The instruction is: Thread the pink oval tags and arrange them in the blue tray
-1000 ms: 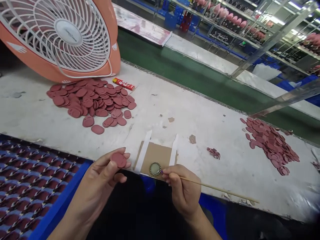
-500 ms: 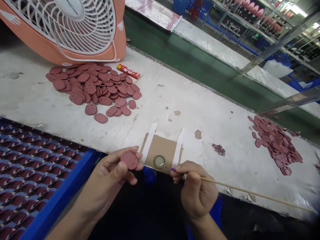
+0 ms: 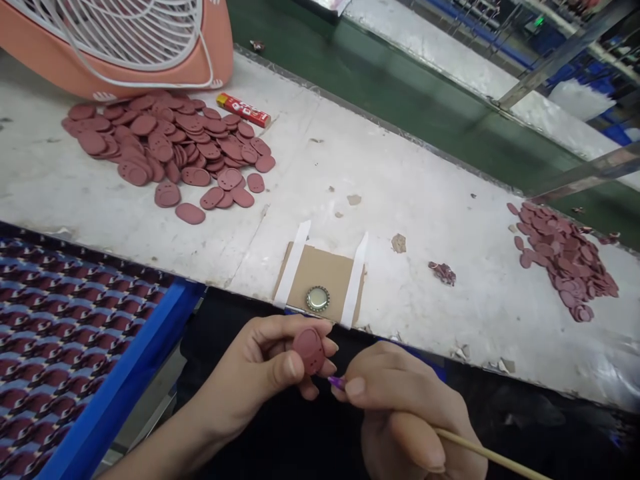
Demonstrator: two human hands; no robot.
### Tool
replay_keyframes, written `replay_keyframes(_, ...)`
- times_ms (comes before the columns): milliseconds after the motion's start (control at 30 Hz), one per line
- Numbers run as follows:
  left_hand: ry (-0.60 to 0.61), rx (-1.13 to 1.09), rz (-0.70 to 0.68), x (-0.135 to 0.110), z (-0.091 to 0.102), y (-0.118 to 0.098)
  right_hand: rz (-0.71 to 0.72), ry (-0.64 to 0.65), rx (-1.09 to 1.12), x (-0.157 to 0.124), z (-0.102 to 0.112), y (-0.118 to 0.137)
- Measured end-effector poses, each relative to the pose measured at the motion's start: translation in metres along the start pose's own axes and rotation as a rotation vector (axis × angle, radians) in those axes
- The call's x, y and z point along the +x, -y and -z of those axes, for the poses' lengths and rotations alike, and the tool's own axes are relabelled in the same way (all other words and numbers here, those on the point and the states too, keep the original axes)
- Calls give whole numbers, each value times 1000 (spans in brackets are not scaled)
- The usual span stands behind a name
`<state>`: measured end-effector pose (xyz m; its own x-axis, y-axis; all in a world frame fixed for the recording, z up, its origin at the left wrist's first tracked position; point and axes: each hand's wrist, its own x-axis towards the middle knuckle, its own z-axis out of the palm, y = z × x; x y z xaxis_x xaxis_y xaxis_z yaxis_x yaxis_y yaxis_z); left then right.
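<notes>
My left hand (image 3: 265,363) pinches a small dark red oval piece (image 3: 309,349) between thumb and fingers, in front of the table edge. My right hand (image 3: 400,410) is closed around a thin wooden stick (image 3: 493,457); its purple-tipped end (image 3: 336,382) sits just below the red piece. Just beyond both hands, a metal bottle cap (image 3: 318,299) rests on a cardboard square (image 3: 320,277) taped to the white table (image 3: 425,200).
A large heap of red oval pieces (image 3: 170,143) lies at the left by an orange fan (image 3: 120,40) and a red lighter (image 3: 243,110). A second heap (image 3: 565,260) lies at the right. A blue tray of filled rows (image 3: 60,347) sits lower left. A green conveyor (image 3: 400,100) runs behind.
Both hands have drawn back from the cardboard toward me and come together; the stick tip left the bottle cap and now meets the red piece. The view tilted downward.
</notes>
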<state>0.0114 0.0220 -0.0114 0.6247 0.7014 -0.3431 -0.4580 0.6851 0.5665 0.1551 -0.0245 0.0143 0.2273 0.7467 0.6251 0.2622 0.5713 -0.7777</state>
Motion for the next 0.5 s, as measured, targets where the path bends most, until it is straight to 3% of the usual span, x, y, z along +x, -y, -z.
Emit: replay_keyframes(500,2,16,-8,0,4,4,-41,47,-13,-1,0,-1)
